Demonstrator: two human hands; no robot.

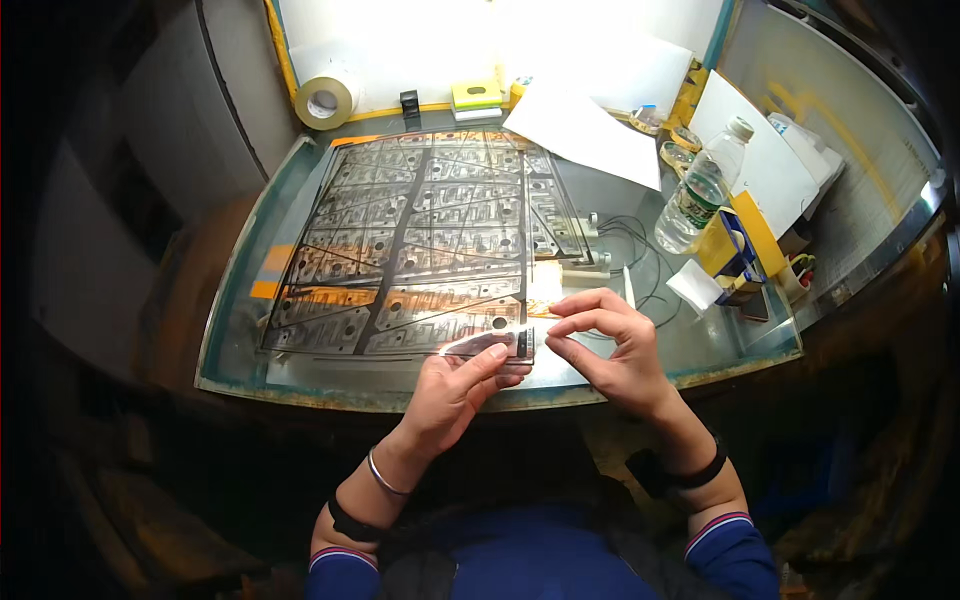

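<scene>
A large dark transparent film sheet [400, 235], printed with circuit-like patterns in slanted blocks, lies over the glass tabletop, its near edge raised toward me. My left hand [463, 385] grips that near edge close to the right corner, thumb on top and fingers underneath. Just right of the same corner is my right hand [612, 350], thumb and index tips brought together in a pinch. Whether anything thin sits between those tips is too small to make out. Beneath the film's right side, part of another patterned sheet [548, 205] shows.
At the back stand a tape roll [325, 103], a yellow-green pad [476, 95] and white paper [585, 130]. On the right are a water bottle [705, 187], a blue tape dispenser [742, 265], a folded white tissue [695, 287] and black cables [640, 245]. The glass table's edge [420, 398] curves nearest me.
</scene>
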